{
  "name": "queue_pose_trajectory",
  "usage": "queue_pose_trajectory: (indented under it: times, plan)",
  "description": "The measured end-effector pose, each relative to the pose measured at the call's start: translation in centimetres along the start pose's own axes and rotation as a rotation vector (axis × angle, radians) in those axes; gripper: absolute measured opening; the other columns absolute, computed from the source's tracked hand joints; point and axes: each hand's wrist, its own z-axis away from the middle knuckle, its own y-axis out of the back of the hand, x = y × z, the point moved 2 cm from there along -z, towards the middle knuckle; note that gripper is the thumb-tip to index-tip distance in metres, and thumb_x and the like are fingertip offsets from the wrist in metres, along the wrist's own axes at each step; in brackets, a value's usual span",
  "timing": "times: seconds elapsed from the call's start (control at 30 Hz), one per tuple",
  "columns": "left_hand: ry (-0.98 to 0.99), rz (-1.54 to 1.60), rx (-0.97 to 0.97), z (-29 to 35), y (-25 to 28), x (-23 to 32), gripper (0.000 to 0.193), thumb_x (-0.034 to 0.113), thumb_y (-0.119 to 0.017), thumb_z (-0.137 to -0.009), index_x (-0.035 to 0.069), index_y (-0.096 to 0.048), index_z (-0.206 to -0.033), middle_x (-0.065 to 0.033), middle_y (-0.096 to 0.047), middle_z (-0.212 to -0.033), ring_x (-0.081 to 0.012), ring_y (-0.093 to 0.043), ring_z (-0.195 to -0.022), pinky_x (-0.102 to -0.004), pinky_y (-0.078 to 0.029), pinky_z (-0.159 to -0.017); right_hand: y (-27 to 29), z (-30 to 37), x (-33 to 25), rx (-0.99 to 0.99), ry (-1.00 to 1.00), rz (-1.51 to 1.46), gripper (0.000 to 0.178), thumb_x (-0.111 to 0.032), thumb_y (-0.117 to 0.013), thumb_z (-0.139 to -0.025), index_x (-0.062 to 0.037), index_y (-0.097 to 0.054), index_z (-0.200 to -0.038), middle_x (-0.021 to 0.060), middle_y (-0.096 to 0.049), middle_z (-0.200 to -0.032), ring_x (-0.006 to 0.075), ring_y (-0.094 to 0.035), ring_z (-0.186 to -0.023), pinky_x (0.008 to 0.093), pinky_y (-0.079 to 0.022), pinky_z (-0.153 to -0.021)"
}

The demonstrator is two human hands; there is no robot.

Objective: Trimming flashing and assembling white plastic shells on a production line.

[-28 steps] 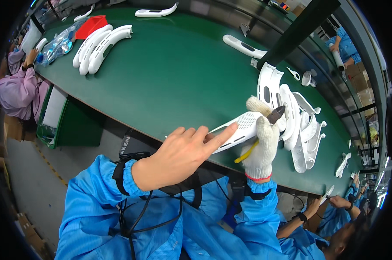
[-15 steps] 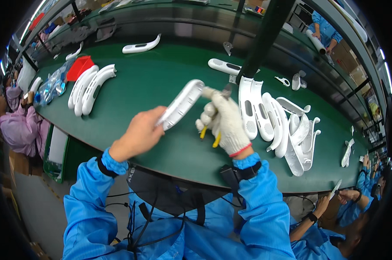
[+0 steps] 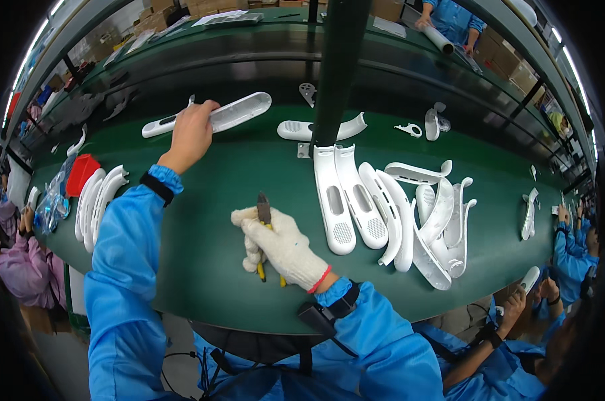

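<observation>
My bare left hand (image 3: 191,137) reaches to the far left of the bench and grips a long white plastic shell (image 3: 244,111), hollow face up. Another white shell (image 3: 156,127), with a dark oval slot, lies right beside it, partly hidden by the hand. My right hand (image 3: 275,244), in a white knitted glove, is closed around yellow-handled cutting pliers (image 3: 264,212) over the near middle. Their dark jaws point away from me. Right of it lie two white shells (image 3: 333,217) with slots and dotted grilles, beside a heap of curved white shells (image 3: 438,230).
A dark green post (image 3: 336,73) rises from the green bench (image 3: 202,260). At left are a red bin (image 3: 83,175), clear plastic bags (image 3: 51,207) and a row of white shells (image 3: 105,204). Other people work at the left, right and far side.
My left hand has carried the white shell away from the gloved hand to the far left. My right hand has drawn back nearer and leftward, still holding the pliers. The view has shifted.
</observation>
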Motion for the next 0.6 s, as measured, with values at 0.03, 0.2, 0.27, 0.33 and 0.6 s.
queue_pose_trajectory:
  times: [0.03, 0.2, 0.27, 0.33, 0.6]
  plan:
    - [-0.006, 0.002, -0.002, -0.8, -1.2, -0.5, 0.032, -0.005, -0.054, -0.079, 0.005, -0.065, -0.108, -0.0189, -0.066, -0.090, -0.0403, -0.062, -0.093, -0.0524, -0.046, -0.088, 0.1, -0.1, 0.0, 0.003, 0.003, -0.004, 0.024, -0.018, -0.056, -0.100, 0.0008, -0.056, -0.116, 0.0039, -0.050, -0.075, 0.0123, -0.049, -0.057, 0.0310, -0.050, -0.053]
    - [0.044, -0.255, -0.304, -0.4, -7.9, -0.6, 0.054, -0.001, -0.059, -0.077, 0.006, -0.056, -0.130, -0.0180, -0.060, -0.126, -0.0353, -0.054, -0.123, -0.0489, -0.040, -0.106, 0.1, -0.1, -0.2, -0.049, -0.058, -0.075, 0.027, -0.021, -0.056, -0.101, -0.0003, -0.055, -0.117, 0.0029, -0.049, -0.075, 0.0117, -0.049, -0.057, 0.0292, -0.048, -0.054]
    - [0.044, -0.165, -0.326, -1.7, -7.5, 2.2, 0.061, 0.000, -0.059, -0.078, 0.006, -0.050, -0.138, -0.0180, -0.052, -0.138, -0.0369, -0.048, -0.130, -0.0501, -0.037, -0.110, 0.6, -0.1, -0.3, -0.017, -0.056, -0.028, 0.026, -0.023, -0.056, -0.102, -0.0009, -0.055, -0.116, 0.0025, -0.048, -0.075, 0.0114, -0.048, -0.057, 0.0288, -0.047, -0.054]
    - [-0.173, 0.033, -0.131, -3.4, -6.1, 5.5, 0.058, 0.000, -0.058, -0.079, 0.005, -0.051, -0.136, -0.0167, -0.055, -0.134, -0.0361, -0.050, -0.128, -0.0484, -0.038, -0.109, 0.7, -0.3, -0.1, -0.042, -0.083, -0.066, 0.026, -0.023, -0.056, -0.102, -0.0020, -0.054, -0.116, 0.0025, -0.048, -0.075, 0.0112, -0.048, -0.058, 0.0283, -0.047, -0.054]
    - [-0.241, 0.413, -0.517, -5.9, -11.4, 11.7, 0.037, 0.010, -0.069, -0.081, 0.002, -0.063, -0.116, -0.0233, -0.066, -0.113, -0.0416, -0.060, -0.108, -0.0471, -0.047, -0.095, 1.4, -0.3, 0.2, -0.075, -0.084, -0.125, 0.019, -0.022, -0.054, -0.102, -0.0058, -0.050, -0.112, 0.0034, -0.048, -0.076, 0.0118, -0.046, -0.055, 0.0296, -0.045, -0.051]
